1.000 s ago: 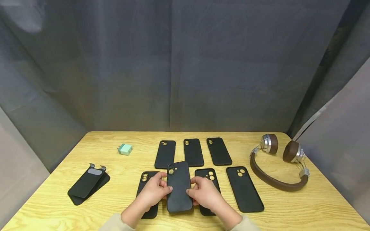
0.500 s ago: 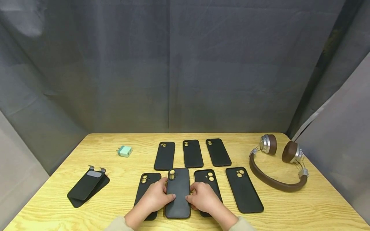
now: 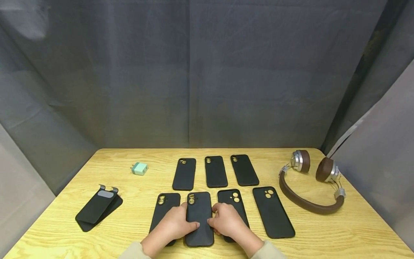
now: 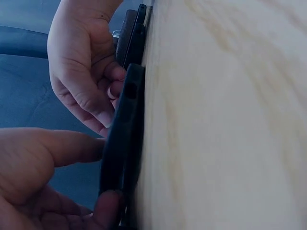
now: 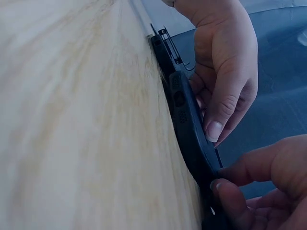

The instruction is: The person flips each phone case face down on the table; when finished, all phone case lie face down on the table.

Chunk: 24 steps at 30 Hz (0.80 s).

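Item: a thin matte black rubbery phone case (image 3: 198, 218) with camera cut-outs, lying flat on the pale wood-grain counter (image 3: 323, 230), second from the left in the near row, between two like black cases; the left hand (image 3: 174, 223) is pinching its left edge and the right hand (image 3: 226, 220) is pinching its right edge, each grip curled round a long side, thumbs resting on the back face.

Wrist views: the case is sitting edge-on against the counter, fingertips (image 4: 103, 117) are hooking at its rim, and a side-button recess is showing along the wall.

Handling, as judged: the case is looking light, thin and flexible, likely bending if lifted by one end; the matte skin is probably offering fair friction; the long side walls near the middle are looking like the soundest hold, away from the weaker camera opening.

Surroundings: three more black cases (image 3: 215, 172) are lying in the far row; a fourth near-row case (image 3: 273, 212) is lying at right; brown and silver over-ear headphones (image 3: 310, 181) are resting further right; a small mint-green charger plug (image 3: 140, 168) and a folded black phone stand (image 3: 98, 208) are lying at left.
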Available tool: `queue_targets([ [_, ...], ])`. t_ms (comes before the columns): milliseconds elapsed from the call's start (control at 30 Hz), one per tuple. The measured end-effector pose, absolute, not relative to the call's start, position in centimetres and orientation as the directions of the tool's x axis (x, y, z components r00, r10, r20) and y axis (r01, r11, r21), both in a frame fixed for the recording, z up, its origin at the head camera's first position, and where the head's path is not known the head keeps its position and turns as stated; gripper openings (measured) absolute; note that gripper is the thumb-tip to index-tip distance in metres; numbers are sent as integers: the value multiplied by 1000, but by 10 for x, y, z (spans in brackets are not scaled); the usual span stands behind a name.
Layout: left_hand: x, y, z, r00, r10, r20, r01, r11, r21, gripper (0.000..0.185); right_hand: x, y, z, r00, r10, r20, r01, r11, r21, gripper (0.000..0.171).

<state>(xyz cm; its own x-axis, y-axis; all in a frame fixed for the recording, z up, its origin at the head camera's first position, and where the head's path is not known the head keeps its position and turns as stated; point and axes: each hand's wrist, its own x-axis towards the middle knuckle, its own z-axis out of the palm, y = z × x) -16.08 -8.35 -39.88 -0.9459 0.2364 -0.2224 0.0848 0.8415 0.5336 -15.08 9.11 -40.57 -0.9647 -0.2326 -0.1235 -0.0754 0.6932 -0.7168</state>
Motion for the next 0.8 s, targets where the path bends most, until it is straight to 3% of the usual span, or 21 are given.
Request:
queue_targets([
  [800, -157, -82, -394, -945, 260, -197, 133, 857, 497, 79, -149, 89, -402, -967, -229, -112, -84, 700, -709, 36],
])
